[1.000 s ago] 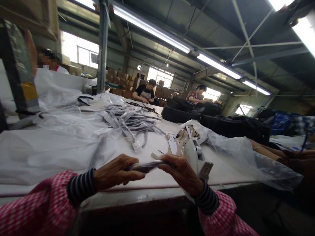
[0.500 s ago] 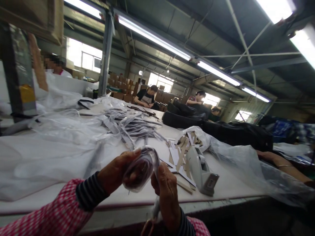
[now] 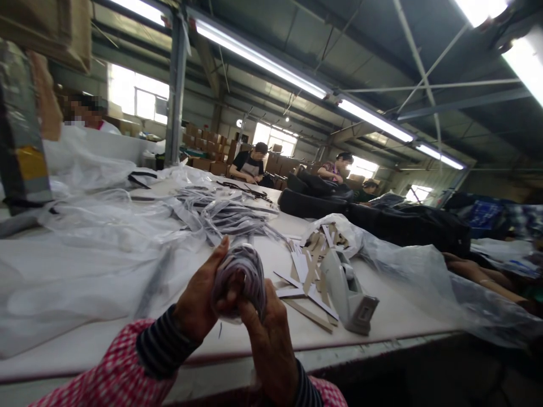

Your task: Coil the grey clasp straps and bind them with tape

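Observation:
A coiled grey strip in clear plastic (image 3: 250,265) is held up above the near part of the table. My left hand (image 3: 201,299) grips the coil's left side, with fingers inside the loop and the thumb raised along its outer edge. Against the right and lower side of the coil, my right hand (image 3: 271,333) is closed, its thumb reaching toward the opening. Just beyond the hands lies a tangled pile of similar grey strips (image 3: 224,212). To the right stands a grey tape dispenser (image 3: 348,294), next to scattered flat card strips (image 3: 303,271).
Clear plastic sheeting (image 3: 85,282) spreads over the table's left. A plastic bag (image 3: 339,232) holds more card strips. Black bags (image 3: 394,220) lie behind it. Another person's arm (image 3: 483,277) rests at the right, and co-workers (image 3: 250,164) stand farther back.
The strip's loose end, stretched to the right before, now lies around the coil. My right hand has come in against the coil, and my left hand has turned more upright.

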Demonstrator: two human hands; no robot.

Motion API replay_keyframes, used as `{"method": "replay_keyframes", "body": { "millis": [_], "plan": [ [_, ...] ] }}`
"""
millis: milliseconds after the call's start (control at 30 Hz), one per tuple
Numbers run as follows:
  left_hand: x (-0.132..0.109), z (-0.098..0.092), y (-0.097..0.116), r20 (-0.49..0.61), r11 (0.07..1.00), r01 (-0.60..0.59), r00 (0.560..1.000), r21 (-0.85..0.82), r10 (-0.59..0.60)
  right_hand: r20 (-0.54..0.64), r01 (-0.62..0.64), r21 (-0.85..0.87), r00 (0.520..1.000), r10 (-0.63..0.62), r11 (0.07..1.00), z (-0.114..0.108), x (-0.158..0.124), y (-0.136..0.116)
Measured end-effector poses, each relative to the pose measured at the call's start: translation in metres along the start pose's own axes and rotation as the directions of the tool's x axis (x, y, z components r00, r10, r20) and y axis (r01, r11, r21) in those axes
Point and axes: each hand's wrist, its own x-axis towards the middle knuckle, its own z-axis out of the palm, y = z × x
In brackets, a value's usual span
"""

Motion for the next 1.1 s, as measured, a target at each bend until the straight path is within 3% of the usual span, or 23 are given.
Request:
{"method": "replay_keyframes", "body": {
  "millis": [133, 233, 367, 467, 600, 733, 833, 933, 1000, 1100],
  "plan": [
    [0.003, 0.004, -0.01, -0.205, 0.983, 0.021, 0.977, -0.183, -0.059, 0.047, 0.005, 0.022, 0.999, -0.006, 1.0, -0.004, 0.011, -0.013],
    [0.005, 0.004, -0.02, -0.232, 0.976, 0.018, 0.97, -0.217, -0.069, 0.115, 0.048, 0.042, 0.992, -0.053, 0.998, -0.006, 0.022, -0.02],
    [0.006, 0.003, -0.034, -0.244, 0.982, -0.006, 0.969, -0.191, -0.041, 0.116, 0.069, -0.003, 0.991, -0.069, 0.998, -0.011, 0.027, -0.016],
    [0.0, -0.003, -0.037, -0.16, 0.992, -0.028, 0.987, -0.121, 0.008, 0.115, 0.138, -0.084, 0.985, -0.128, 0.987, -0.022, 0.025, -0.012],
    [-0.011, -0.024, -0.022, 0.033, 0.976, -0.124, 0.992, 0.18, 0.12, 0.113, 0.322, -0.282, 0.946, -0.302, 0.904, -0.042, 0.028, -0.016],
    [-0.016, -0.04, 0.01, 0.227, 0.915, -0.061, 0.973, 0.399, -0.034, 0.304, 0.538, -0.484, 0.843, -0.444, 0.69, -0.048, 0.037, -0.026],
    [-0.014, -0.038, 0.027, 0.316, 0.706, -0.131, 0.939, 0.696, -0.137, 0.462, 0.667, -0.598, 0.74, -0.488, 0.445, -0.039, 0.043, -0.031],
    [-0.014, -0.037, 0.023, 0.359, 0.39, -0.301, 0.929, 0.87, -0.084, 0.55, 0.704, -0.643, 0.698, -0.458, 0.301, -0.03, 0.047, -0.031],
    [-0.016, -0.045, 0.008, 0.412, 0.205, -0.411, 0.91, 0.888, 0.04, 0.584, 0.699, -0.628, 0.714, -0.386, 0.342, -0.029, 0.047, -0.03],
    [-0.016, -0.066, -0.021, 0.522, 0.028, -0.532, 0.838, 0.846, 0.158, 0.645, 0.659, -0.527, 0.721, -0.251, 0.537, -0.035, 0.039, -0.03]
  ]
}}
